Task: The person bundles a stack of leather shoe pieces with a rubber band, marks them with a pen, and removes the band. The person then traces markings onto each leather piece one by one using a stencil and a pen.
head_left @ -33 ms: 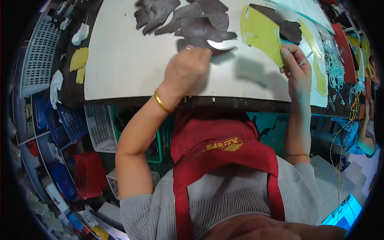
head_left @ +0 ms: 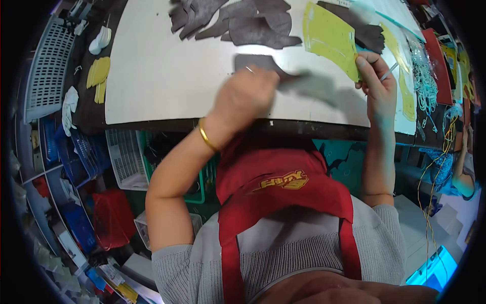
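Note:
In my left hand [head_left: 247, 93], closed and slightly blurred, is a dark brown leather piece [head_left: 255, 62] with a curved edge, held just above the white board [head_left: 167, 91]. A small thin glint shows at the fingers, too small to name. Beyond it lies a loose pile of brown leather pieces [head_left: 258, 31]. My right hand [head_left: 375, 76] pinches the lower right corner of a yellow-green, curved flat template [head_left: 329, 38]. A thin pale rod like a pen [head_left: 389, 72] sticks out between that hand's fingers. Part of another dark leather stack [head_left: 369, 36] shows behind the template.
More yellow templates [head_left: 406, 96], a tangle of pale cords [head_left: 424, 76] and a red flat panel [head_left: 438, 66] line the right side. At left are yellow pieces [head_left: 98, 76], a white cloth [head_left: 70, 109] and a grey plastic basket [head_left: 45, 71]. The table edge [head_left: 298, 126] runs before me.
My left hand has moved right and slightly down, drawing the brown leather piece away from the pile. My right hand and the template have hardly moved.

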Demonstrator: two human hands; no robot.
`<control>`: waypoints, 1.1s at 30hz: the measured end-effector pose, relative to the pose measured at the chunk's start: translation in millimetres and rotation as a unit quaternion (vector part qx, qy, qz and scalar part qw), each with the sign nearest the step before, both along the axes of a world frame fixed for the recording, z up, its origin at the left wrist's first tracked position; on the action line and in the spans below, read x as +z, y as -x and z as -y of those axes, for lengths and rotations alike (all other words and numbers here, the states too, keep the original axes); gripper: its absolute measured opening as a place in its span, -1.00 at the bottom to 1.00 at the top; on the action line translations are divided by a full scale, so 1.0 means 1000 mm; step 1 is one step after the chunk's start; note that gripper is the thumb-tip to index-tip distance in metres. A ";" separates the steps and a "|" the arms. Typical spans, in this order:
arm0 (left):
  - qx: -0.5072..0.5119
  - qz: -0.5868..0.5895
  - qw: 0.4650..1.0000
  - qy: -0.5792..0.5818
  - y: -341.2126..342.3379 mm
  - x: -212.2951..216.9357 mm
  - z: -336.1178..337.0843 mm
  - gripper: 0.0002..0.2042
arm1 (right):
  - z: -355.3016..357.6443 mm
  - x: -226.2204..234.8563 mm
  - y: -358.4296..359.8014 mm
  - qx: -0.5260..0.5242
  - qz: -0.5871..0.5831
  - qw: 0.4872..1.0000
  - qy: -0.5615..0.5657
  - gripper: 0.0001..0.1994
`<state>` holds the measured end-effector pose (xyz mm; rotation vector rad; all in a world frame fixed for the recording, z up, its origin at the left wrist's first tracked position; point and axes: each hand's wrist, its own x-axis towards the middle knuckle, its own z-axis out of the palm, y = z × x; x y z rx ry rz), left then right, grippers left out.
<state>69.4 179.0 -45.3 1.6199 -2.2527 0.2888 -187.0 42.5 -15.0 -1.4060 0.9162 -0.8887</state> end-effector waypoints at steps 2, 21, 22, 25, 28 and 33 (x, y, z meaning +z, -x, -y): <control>-0.020 -0.035 0.999 -0.004 0.028 0.005 -0.023 -0.72 | 0.000 -0.002 -0.012 0.031 -0.022 0.996 0.075 -0.80; 0.074 -0.221 0.971 0.050 0.025 -0.017 -0.052 -0.71 | -0.044 -0.023 -0.046 0.166 -0.305 0.919 0.188 -0.80; 0.075 -0.211 0.974 0.046 0.026 -0.016 -0.051 -0.70 | -0.044 -0.023 -0.046 0.166 -0.319 0.911 0.202 -0.80; 0.077 -0.159 0.984 0.005 0.031 -0.004 -0.047 -0.69 | -0.041 -0.021 -0.045 0.175 -0.324 0.908 0.197 -0.80; 0.072 -0.107 0.991 -0.022 0.031 0.001 -0.043 -0.69 | -0.028 -0.012 -0.042 0.200 -0.332 0.911 0.142 -0.79; 0.044 -0.047 0.998 -0.028 0.030 0.006 -0.036 -0.73 | -0.008 -0.011 -0.019 0.193 -0.314 0.926 0.085 -0.79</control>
